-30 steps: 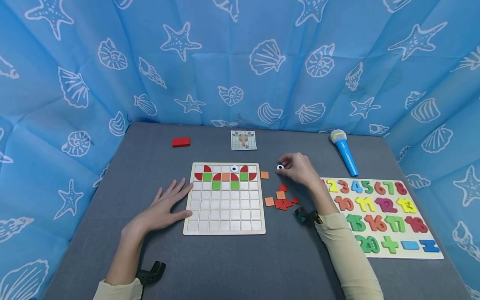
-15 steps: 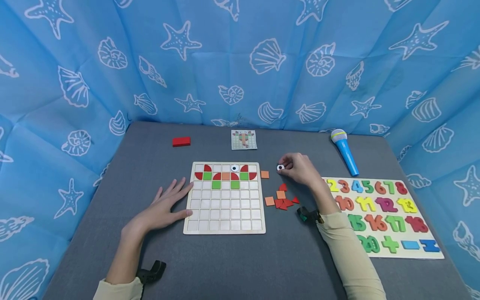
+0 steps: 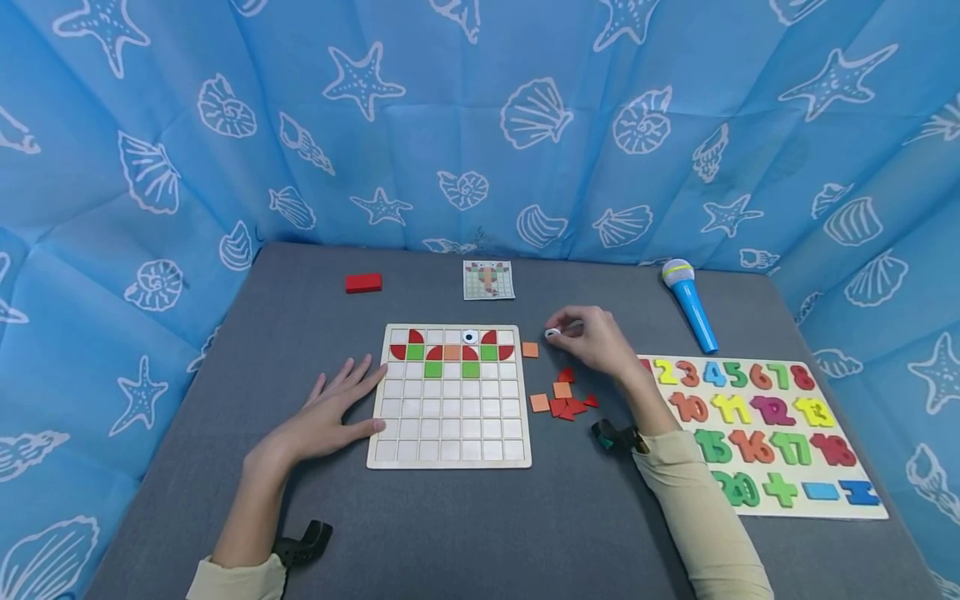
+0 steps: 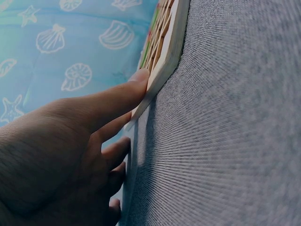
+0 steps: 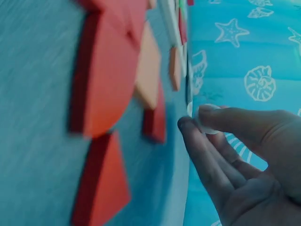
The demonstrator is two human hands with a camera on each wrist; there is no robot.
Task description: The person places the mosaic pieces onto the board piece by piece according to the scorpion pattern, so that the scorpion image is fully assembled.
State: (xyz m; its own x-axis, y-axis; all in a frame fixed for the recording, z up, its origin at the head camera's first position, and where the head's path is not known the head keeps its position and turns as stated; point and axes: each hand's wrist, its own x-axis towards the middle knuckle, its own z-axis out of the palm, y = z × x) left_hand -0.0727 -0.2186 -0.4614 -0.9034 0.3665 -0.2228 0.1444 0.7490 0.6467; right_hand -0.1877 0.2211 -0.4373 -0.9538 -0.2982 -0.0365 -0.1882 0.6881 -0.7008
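Resembles a play corner, with blue shell-printed fabric (image 3: 465,137) behind a grey cloth-covered table (image 3: 450,533) and a cream number board (image 3: 813,510) on its right.

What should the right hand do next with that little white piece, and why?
Probably carry the white piece to the top row, third square from the left, of the grid board. The right hand pinches it beside the board, that square is bare, and it mirrors the one holding the eye tile.

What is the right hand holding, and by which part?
The right hand pinches a white round piece in its fingers; whether by rim or faces, I cannot tell.
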